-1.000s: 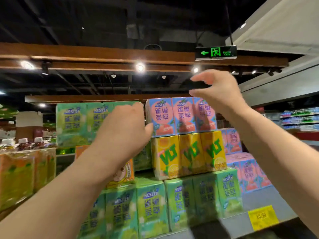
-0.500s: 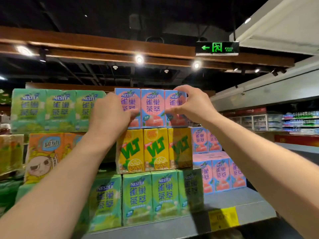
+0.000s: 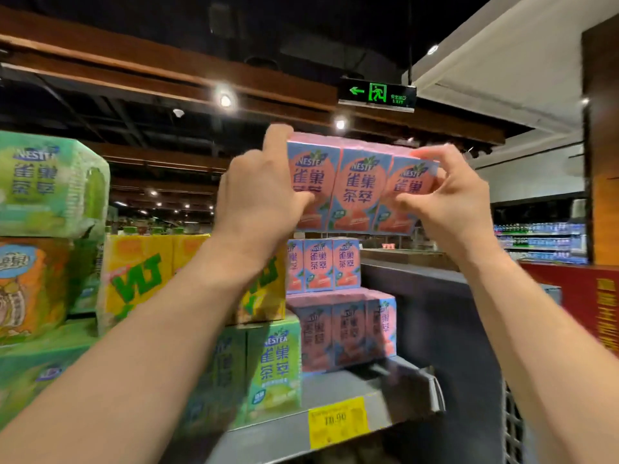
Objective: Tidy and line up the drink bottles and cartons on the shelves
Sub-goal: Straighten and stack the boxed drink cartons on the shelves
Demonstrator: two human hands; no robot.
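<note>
Dim shop interior, dark ceiling with wooden beams, a green-lit exit sign (image 3: pixel 377 94) hanging overhead. Below, a grey metal shelf (image 3: pixel 338 386) with a yellow price tag (image 3: pixel 337 421) clipped to its front edge.

Held up in the air above the stacks — a shrink-wrapped pink-and-blue three-pack of Nestea cartons (image 3: pixel 360 187), slightly tilted, clear of everything on the shelf. Gripped from both ends: left hand (image 3: pixel 258 202) wrapped round the left carton, index finger hooked over the top corner, thumb pressed on the front; right hand (image 3: pixel 449 199) pinching the right carton, fingers curled over its top edge and thumb on its face.

Directly beneath, two more pink-and-blue packs of the same kind stacked on the shelf — a smaller-looking upper one (image 3: pixel 323 265) set further back, a lower one (image 3: pixel 348 329) resting on the metal. Just beside these, to the left: a yellow pack with green lettering (image 3: pixel 140 279) sitting on green Nestea cartons (image 3: pixel 274 366) (partly hidden by the left forearm). Far left, another green pack (image 3: pixel 50 185) on top of an orange cartoon-printed pack (image 3: pixel 30 286).
</note>
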